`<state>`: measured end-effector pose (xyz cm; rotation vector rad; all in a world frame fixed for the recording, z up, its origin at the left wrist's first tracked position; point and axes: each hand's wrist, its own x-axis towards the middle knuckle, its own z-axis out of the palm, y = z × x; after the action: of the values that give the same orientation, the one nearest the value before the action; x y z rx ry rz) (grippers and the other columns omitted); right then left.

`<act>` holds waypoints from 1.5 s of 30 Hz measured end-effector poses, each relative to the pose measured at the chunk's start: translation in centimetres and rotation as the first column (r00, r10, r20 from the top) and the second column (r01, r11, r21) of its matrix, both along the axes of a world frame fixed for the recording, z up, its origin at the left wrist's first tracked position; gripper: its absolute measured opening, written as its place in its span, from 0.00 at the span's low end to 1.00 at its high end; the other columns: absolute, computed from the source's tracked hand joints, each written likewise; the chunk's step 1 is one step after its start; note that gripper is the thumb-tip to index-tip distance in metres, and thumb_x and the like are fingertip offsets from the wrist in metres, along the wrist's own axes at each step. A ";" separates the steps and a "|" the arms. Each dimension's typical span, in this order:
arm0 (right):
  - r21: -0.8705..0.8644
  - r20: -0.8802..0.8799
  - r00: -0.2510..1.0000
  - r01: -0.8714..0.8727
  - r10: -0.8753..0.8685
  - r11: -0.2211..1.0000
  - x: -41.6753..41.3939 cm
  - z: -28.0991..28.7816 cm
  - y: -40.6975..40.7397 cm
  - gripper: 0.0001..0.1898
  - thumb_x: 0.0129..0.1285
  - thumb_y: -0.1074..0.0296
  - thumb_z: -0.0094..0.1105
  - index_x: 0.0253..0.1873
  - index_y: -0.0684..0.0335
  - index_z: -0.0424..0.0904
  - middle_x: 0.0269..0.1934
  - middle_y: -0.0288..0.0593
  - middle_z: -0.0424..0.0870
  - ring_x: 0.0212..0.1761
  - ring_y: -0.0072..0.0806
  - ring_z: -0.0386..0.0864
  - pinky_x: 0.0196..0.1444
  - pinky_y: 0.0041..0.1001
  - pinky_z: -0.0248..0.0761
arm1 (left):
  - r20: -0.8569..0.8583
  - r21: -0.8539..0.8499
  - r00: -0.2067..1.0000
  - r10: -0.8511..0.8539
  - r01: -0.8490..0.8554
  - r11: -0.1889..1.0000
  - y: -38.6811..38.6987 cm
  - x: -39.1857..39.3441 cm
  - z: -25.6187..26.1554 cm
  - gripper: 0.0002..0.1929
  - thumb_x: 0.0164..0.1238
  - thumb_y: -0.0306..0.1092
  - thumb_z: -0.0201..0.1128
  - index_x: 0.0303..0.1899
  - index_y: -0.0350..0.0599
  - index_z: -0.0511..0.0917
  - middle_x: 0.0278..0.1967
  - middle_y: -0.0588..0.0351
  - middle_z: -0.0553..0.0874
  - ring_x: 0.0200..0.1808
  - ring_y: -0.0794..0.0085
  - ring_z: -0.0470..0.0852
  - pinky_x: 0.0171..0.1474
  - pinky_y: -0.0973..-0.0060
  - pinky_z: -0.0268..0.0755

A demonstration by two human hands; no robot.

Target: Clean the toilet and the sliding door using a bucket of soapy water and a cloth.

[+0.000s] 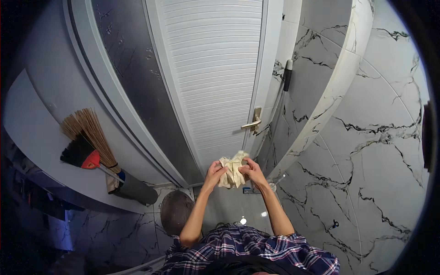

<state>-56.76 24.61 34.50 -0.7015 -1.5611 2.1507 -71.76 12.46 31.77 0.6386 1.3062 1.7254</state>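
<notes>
A crumpled cream-coloured cloth [232,172] is held up between both hands in front of the body, near the lower part of a white ribbed door [213,75]. My left hand [216,173] pinches its left edge between thumb and fingers. On the opposite edge, my right hand [251,171] pinches the cloth in the same way. The cloth's lower edge hangs loose, and one corner sticks up by the right fingers. The door's metal lever handle [253,124] is beyond the right hand.
A black and red broom [82,154] and a straw broom [94,137] stand in a grey bin [137,189] at left. A round dark stool or lid [177,212] is near the left forearm. Marble-patterned walls [378,137] rise at right, with a long-handled pole [288,75] leaning there.
</notes>
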 end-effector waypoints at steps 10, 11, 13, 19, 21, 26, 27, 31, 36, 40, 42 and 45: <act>0.169 0.035 0.999 0.019 -0.025 0.985 -0.3 0.8 -0.4 0.08 0.62 0.70 0.59 0.42 0.64 0.72 0.27 0.33 0.76 0.29 0.15 0.70 0.30 0.17 0.62 | -0.760 -0.200 0.649 0.046 -0.300 0.933 0.3 1.3 0.1 0.13 0.68 0.41 0.55 0.37 0.39 0.77 0.28 0.54 0.85 0.28 0.72 0.83 0.33 0.71 0.73; 0.167 0.033 0.999 0.014 -0.020 0.986 -0.5 0.2 -0.3 0.08 0.62 0.70 0.59 0.42 0.64 0.72 0.27 0.33 0.76 0.29 0.15 0.70 0.30 0.17 0.62 | -0.761 -0.201 0.647 0.048 -0.305 0.931 0.1 1.0 0.1 0.13 0.68 0.41 0.55 0.37 0.39 0.77 0.28 0.54 0.85 0.28 0.72 0.83 0.33 0.71 0.73; 0.268 -0.078 0.991 0.126 -0.108 0.955 -0.4 0.3 -0.2 0.09 0.61 0.72 0.57 0.44 0.65 0.71 0.26 0.32 0.75 0.27 0.15 0.69 0.30 0.17 0.62 | -0.811 -0.321 0.584 -0.031 -0.400 0.858 0.0 0.3 -0.5 0.14 0.69 0.44 0.52 0.39 0.42 0.76 0.22 0.55 0.82 0.21 0.71 0.80 0.27 0.70 0.70; 0.234 -0.136 0.982 0.160 -0.130 0.959 1.5 -0.7 2.0 0.12 0.62 0.73 0.55 0.50 0.64 0.72 0.23 0.28 0.68 0.25 0.14 0.64 0.27 0.19 0.58 | 0.126 -0.212 0.986 -0.113 0.138 0.967 1.1 0.6 -1.1 0.14 0.68 0.46 0.54 0.38 0.45 0.76 0.25 0.61 0.79 0.26 0.77 0.76 0.31 0.77 0.67; 0.273 -0.116 0.989 0.119 -0.090 0.955 2.0 0.1 1.8 0.13 0.62 0.73 0.55 0.52 0.64 0.72 0.22 0.27 0.67 0.24 0.13 0.63 0.26 0.18 0.57 | 0.018 -0.168 0.993 -0.113 0.114 0.979 2.0 2.2 -1.2 0.14 0.67 0.47 0.55 0.37 0.46 0.76 0.28 0.62 0.79 0.29 0.78 0.77 0.34 0.80 0.67; 0.228 -0.119 0.985 0.146 -0.121 0.963 3.7 3.5 0.8 0.11 0.63 0.72 0.53 0.51 0.63 0.74 0.23 0.26 0.69 0.24 0.13 0.63 0.27 0.18 0.57 | 0.248 -0.028 0.957 0.153 -0.151 0.988 1.0 1.0 -2.9 0.12 0.65 0.48 0.54 0.33 0.51 0.72 0.37 0.62 0.80 0.42 0.74 0.78 0.47 0.74 0.66; 0.197 -0.111 0.982 0.170 -0.151 0.966 4.8 3.9 1.2 0.10 0.63 0.72 0.53 0.49 0.62 0.74 0.23 0.26 0.70 0.24 0.13 0.63 0.27 0.17 0.58 | 0.249 -0.028 0.958 0.143 -0.141 0.990 1.0 1.1 -2.3 0.12 0.65 0.48 0.54 0.33 0.51 0.72 0.37 0.62 0.80 0.42 0.74 0.78 0.47 0.74 0.66; -0.097 -0.020 0.994 0.107 -0.109 0.989 8.4 1.2 2.6 0.01 0.62 0.70 0.51 0.37 0.56 0.73 0.27 0.26 0.69 0.28 0.15 0.64 0.32 0.19 0.56 | 0.586 0.091 0.780 0.219 -0.332 0.939 0.3 0.9 1.0 0.10 0.66 0.47 0.52 0.31 0.55 0.67 0.50 0.58 0.76 0.57 0.66 0.70 0.64 0.44 0.48; -0.215 0.180 0.984 0.038 0.001 0.976 9.2 -4.1 3.1 0.03 0.60 0.67 0.50 0.36 0.55 0.73 0.26 0.31 0.74 0.27 0.15 0.65 0.26 0.19 0.50 | 0.628 0.323 0.778 -0.002 -0.258 0.910 -0.4 1.5 3.7 0.10 0.67 0.47 0.55 0.33 0.55 0.69 0.49 0.58 0.76 0.59 0.63 0.68 0.63 0.46 0.51; 0.185 0.225 0.950 0.175 -0.215 0.967 8.7 -10.0 4.2 0.18 0.64 0.54 0.52 0.50 0.63 0.70 0.37 0.41 0.79 0.37 0.25 0.73 0.36 0.25 0.64 | 0.555 0.421 0.802 -0.219 -0.044 0.906 0.9 2.9 5.2 0.09 0.66 0.45 0.57 0.40 0.55 0.73 0.50 0.60 0.76 0.59 0.63 0.68 0.62 0.48 0.54; 0.400 0.191 0.941 0.186 -0.280 0.898 7.5 -10.4 3.4 0.37 0.64 0.40 0.50 0.63 0.71 0.60 0.51 0.51 0.75 0.53 0.36 0.72 0.53 0.32 0.67 | 0.537 0.413 0.823 -0.187 -0.063 0.908 1.3 3.2 6.1 0.10 0.66 0.45 0.57 0.42 0.55 0.73 0.51 0.61 0.75 0.59 0.64 0.67 0.61 0.48 0.55; -0.553 0.288 0.951 0.073 0.108 0.830 5.4 -5.5 -1.5 0.44 0.60 0.30 0.47 0.69 0.61 0.56 0.62 0.55 0.67 0.63 0.44 0.65 0.65 0.46 0.56 | 0.531 0.417 0.841 -0.101 -0.156 0.896 1.0 3.7 6.4 0.11 0.65 0.44 0.58 0.46 0.54 0.73 0.51 0.63 0.75 0.59 0.64 0.67 0.61 0.48 0.55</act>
<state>-51.34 23.14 28.97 -1.2653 -1.0402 2.6397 -68.06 13.44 38.16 0.3273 0.5209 2.0554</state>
